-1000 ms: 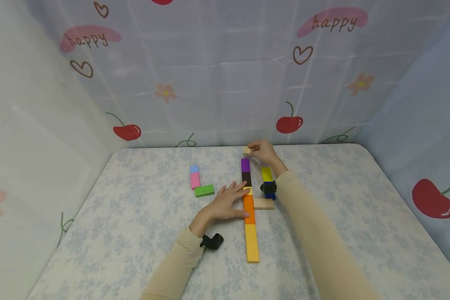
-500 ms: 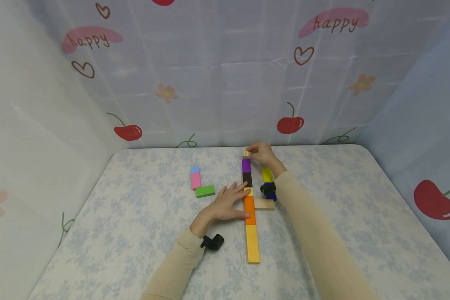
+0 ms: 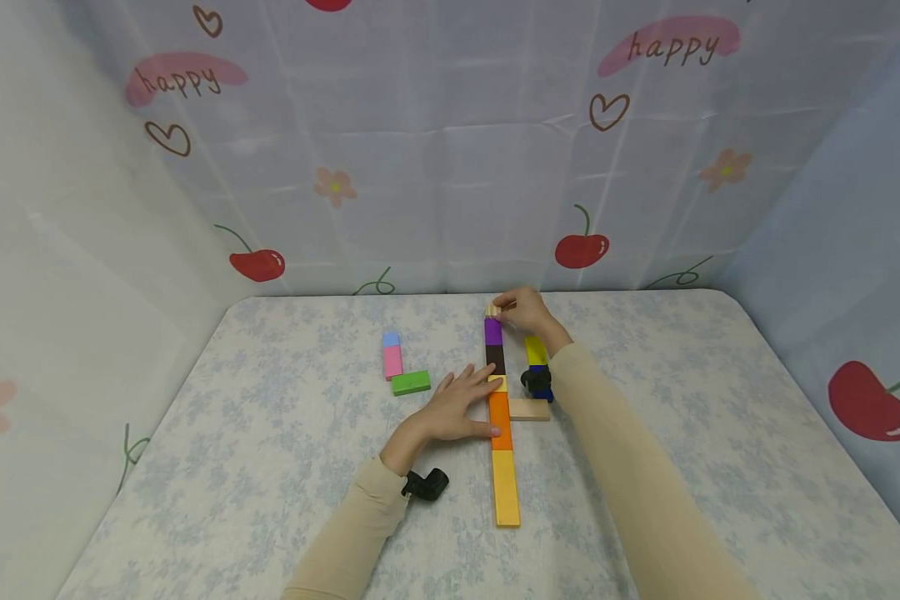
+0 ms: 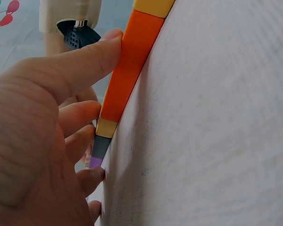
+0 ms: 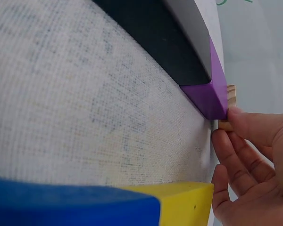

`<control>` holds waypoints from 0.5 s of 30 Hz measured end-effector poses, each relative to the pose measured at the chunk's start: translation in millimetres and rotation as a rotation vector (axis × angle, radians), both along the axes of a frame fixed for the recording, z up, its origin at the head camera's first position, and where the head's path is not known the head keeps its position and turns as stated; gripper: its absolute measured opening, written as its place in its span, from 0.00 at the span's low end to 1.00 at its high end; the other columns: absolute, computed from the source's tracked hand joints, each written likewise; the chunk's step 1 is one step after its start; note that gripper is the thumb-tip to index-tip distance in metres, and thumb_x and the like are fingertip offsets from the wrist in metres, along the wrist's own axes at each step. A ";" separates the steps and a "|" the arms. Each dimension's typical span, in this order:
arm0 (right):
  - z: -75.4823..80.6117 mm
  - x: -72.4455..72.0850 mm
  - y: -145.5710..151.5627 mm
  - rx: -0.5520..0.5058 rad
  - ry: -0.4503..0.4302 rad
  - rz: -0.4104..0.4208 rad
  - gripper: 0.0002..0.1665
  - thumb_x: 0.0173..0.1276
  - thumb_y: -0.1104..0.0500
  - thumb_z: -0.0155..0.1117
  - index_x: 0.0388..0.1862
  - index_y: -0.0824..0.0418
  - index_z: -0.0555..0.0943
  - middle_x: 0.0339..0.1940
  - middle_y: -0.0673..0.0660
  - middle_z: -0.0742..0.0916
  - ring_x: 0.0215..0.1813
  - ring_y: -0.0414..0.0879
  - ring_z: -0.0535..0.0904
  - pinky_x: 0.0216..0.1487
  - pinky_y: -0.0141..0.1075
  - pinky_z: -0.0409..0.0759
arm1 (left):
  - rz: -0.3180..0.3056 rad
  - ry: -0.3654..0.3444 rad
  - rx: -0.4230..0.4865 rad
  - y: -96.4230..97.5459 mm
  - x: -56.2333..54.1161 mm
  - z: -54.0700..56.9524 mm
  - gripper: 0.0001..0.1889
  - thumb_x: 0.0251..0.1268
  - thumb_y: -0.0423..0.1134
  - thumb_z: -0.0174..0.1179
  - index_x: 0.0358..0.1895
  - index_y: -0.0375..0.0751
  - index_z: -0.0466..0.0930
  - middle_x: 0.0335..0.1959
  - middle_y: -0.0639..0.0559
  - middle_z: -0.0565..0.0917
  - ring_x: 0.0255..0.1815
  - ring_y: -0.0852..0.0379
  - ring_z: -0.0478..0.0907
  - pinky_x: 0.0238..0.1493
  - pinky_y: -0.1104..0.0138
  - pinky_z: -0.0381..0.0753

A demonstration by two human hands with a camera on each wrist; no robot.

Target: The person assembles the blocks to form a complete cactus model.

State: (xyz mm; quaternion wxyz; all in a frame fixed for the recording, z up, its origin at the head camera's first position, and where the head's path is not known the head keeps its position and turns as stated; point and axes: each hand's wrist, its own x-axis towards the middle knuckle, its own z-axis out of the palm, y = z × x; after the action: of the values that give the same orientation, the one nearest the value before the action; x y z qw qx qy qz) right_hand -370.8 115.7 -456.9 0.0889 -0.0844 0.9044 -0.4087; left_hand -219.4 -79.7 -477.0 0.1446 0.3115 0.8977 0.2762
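A straight row of blocks runs away from me in the head view: a long yellow block (image 3: 506,489), an orange block (image 3: 500,429), a small yellow block, a black block (image 3: 495,360) and a purple block (image 3: 492,332). My left hand (image 3: 450,414) lies along the row's left side with fingers spread. Its thumb touches the orange block (image 4: 132,66). At the far end, my right hand (image 3: 527,309) pinches a small wooden block (image 3: 491,309) between thumb and fingers. That block sits against or very close to the purple block (image 5: 217,89); fingers partly hide it.
Right of the row lie a plain wood block (image 3: 530,409), a blue block (image 5: 75,202) and a yellow block (image 3: 536,350). Leftward are green (image 3: 410,382), pink (image 3: 392,362) and light blue (image 3: 391,339) blocks. A curtain (image 3: 450,208) hangs behind the table.
My right hand has brought the small wooden block slightly nearer to me, narrowing the gap to the purple block. My left hand has stayed in place.
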 end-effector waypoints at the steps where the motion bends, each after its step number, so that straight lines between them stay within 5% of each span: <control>1: -0.6 -0.4 0.2 0.001 -0.002 0.000 0.20 0.69 0.65 0.61 0.59 0.66 0.80 0.57 0.65 0.82 0.59 0.59 0.77 0.63 0.48 0.77 | -0.002 0.002 0.000 0.0 -0.1 -0.2 0.42 0.61 0.56 0.65 0.76 0.49 0.59 0.81 0.53 0.48 0.82 0.44 0.38 0.78 0.44 0.34; 15: -3.6 -2.6 1.3 0.030 -0.008 0.018 0.20 0.71 0.65 0.58 0.61 0.65 0.79 0.57 0.64 0.83 0.57 0.57 0.77 0.64 0.47 0.76 | -0.005 0.004 0.001 -0.2 -0.5 -0.2 0.43 0.60 0.56 0.66 0.76 0.49 0.59 0.81 0.53 0.48 0.82 0.44 0.39 0.78 0.44 0.34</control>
State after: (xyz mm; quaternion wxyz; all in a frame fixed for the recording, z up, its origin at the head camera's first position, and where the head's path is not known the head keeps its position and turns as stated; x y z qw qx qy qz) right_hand -373.4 117.0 -460.5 0.0975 -0.0897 0.9093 -0.3945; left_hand -219.8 -79.8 -477.2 0.1435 0.3145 0.8969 0.2759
